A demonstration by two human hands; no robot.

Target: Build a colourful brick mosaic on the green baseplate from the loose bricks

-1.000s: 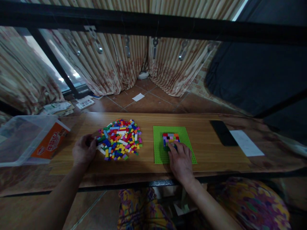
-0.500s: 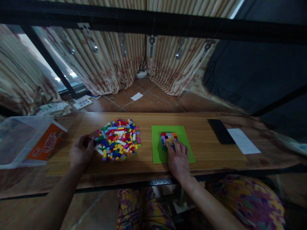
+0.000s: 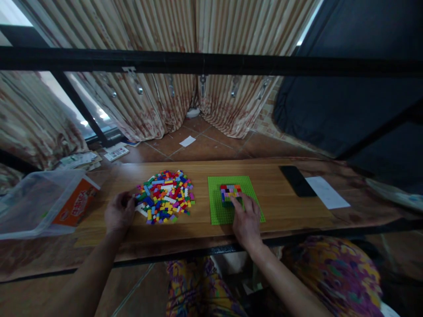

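My left hand [image 3: 119,211] rests at the left edge of a pile of loose toy bricks [image 3: 167,197] in many colours. Its fingers are curled together, and whatever they may pinch is hidden or too small to name. A green baseplate [image 3: 216,212] lies to the right of the pile. On it stands a small block of built bricks [image 3: 228,190] with a multicoloured top. My right hand [image 3: 247,220] is closed at the block's near right corner, thumb at the front and fingers along the right side, covering part of it.
A clear plastic box [image 3: 33,207] with an orange label stands at the table's left end. To the right on the wooden board [image 3: 277,211] lies a black phone-like slab [image 3: 297,180], beside a white sheet of paper [image 3: 328,192]. A dark bar [image 3: 198,64] crosses beyond the table.
The camera view has tilted up and shifted slightly. My right fingers have shifted a little on the block's near right side; my left hand stays curled by the pile.
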